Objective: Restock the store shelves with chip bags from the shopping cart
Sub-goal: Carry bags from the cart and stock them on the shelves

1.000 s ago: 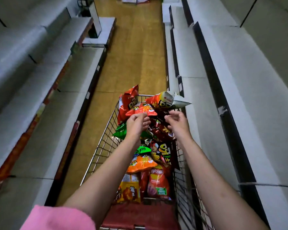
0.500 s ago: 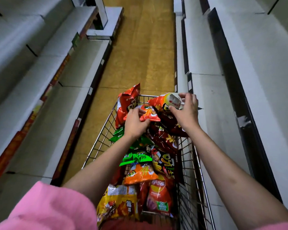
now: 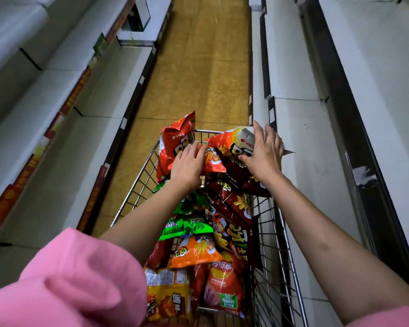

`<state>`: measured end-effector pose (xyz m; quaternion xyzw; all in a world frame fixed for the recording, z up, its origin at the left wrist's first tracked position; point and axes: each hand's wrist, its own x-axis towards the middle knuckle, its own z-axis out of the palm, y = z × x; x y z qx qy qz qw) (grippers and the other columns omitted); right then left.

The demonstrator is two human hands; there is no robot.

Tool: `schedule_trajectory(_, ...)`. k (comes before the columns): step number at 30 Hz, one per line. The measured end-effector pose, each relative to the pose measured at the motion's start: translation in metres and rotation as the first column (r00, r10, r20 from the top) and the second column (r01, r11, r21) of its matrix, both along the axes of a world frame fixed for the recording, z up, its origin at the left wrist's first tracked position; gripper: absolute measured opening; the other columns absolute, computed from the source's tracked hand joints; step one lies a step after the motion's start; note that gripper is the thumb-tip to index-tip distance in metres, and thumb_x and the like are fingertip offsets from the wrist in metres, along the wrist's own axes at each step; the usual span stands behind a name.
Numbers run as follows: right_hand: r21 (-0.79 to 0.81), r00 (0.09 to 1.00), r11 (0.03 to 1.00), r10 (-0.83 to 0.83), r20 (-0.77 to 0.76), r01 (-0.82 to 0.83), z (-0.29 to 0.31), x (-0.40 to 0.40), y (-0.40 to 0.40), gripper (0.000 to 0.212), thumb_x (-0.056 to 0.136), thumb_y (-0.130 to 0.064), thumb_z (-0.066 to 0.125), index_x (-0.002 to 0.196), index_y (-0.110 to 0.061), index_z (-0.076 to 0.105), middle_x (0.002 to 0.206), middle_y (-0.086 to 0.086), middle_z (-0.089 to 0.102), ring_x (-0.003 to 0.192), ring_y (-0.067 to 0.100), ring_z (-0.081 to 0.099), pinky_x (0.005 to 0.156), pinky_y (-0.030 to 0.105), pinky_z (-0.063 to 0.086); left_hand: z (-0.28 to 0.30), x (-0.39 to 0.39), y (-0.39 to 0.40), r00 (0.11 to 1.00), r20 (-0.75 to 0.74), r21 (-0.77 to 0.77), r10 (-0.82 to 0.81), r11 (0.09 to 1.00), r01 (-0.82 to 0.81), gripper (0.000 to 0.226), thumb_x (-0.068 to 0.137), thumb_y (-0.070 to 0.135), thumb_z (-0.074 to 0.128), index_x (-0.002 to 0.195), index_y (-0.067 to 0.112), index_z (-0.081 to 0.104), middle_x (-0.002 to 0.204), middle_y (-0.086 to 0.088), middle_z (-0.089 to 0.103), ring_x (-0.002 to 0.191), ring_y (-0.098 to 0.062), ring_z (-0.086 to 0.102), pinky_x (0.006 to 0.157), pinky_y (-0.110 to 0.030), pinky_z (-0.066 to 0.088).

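Since a sec ago both hands pushed fwd to the cart's 12 o'clock end. My right hand point(image 3: 263, 153) now lies spread on the orange-white chip bag point(image 3: 232, 142), thumb tucking under; left hand point(image 3: 187, 165) rests flat on a small orange bag point(image 3: 213, 161). Pick-up step in hand. Next, I reckon: close fingers, lift, swing to the shelf point(image 3: 305, 142) at 3 o'clock.

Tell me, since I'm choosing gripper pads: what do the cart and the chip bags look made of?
Shopping cart: bare metal wire, shiny, glinting along its grid. Orange chip bag under the right hand: thin glossy plastic film, probably foil-lined, creased, with a silvery patch near its top.
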<state>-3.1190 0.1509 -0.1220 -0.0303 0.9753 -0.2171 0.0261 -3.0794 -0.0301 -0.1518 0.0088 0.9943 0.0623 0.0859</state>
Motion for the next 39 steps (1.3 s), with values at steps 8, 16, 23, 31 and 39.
schedule_trajectory(8,-0.008,0.994,0.999,-0.041,-0.104,0.04,0.003,0.004,0.0,0.058,0.089,-0.026,0.064,0.141,-0.021,0.037,0.142,0.012,0.035,0.134,0.028,0.028,0.111,0.04,0.02,0.003,0.003,-0.01,0.999,-0.046,-0.077,-0.023,0.997,0.02,0.074,0.088,0.021,0.063,0.149,0.022,0.021,0.15,-0.005,0.034,0.139,-0.025,0.029,0.113,-0.039,0.021)
schedule_trajectory(16,-0.048,0.989,0.996,-0.082,-0.121,0.077,0.053,0.022,-0.001,0.057,0.089,-0.032,0.064,0.139,-0.022,0.039,0.135,0.013,0.038,0.13,0.029,0.033,0.111,0.042,0.021,0.059,0.017,-0.019,1.0,-0.014,0.093,0.016,0.996,-0.015,0.066,0.086,0.017,0.058,0.146,0.023,0.029,0.145,-0.006,0.041,0.123,-0.033,0.047,0.098,-0.046,0.043)
schedule_trajectory(23,-0.086,0.988,0.988,-0.136,-0.068,0.13,0.119,0.055,-0.006,0.062,0.09,-0.038,0.062,0.143,-0.023,0.034,0.136,0.014,0.037,0.126,0.033,0.038,0.104,0.044,0.026,0.135,0.039,-0.052,0.983,0.14,0.363,0.117,0.918,-0.161,0.054,0.087,0.015,0.062,0.13,0.008,0.032,0.126,-0.017,0.055,0.11,-0.033,0.057,0.092,-0.043,0.049)
schedule_trajectory(31,-0.057,0.99,0.989,-0.138,-0.036,0.136,0.187,0.116,-0.009,0.057,0.087,-0.047,0.059,0.135,-0.022,0.041,0.136,0.014,0.04,0.128,0.032,0.036,0.103,0.045,0.027,0.211,0.078,-0.1,0.936,0.27,0.656,0.224,0.669,-0.349,0.038,0.084,0.022,0.071,0.116,0.01,0.055,0.11,-0.011,0.061,0.083,-0.017,0.061,0.064,-0.026,0.053)
schedule_trajectory(39,0.067,0.994,0.998,-0.027,0.102,0.02,0.254,0.181,-0.026,0.066,0.081,-0.044,0.069,0.136,-0.025,0.038,0.13,0.004,0.057,0.121,0.028,0.049,0.1,0.045,0.029,0.281,0.133,-0.128,0.922,0.177,0.814,0.346,0.475,-0.334,0.084,0.069,0.024,0.084,0.137,0.007,0.038,0.122,-0.012,0.051,0.093,-0.018,0.057,0.065,-0.025,0.048)
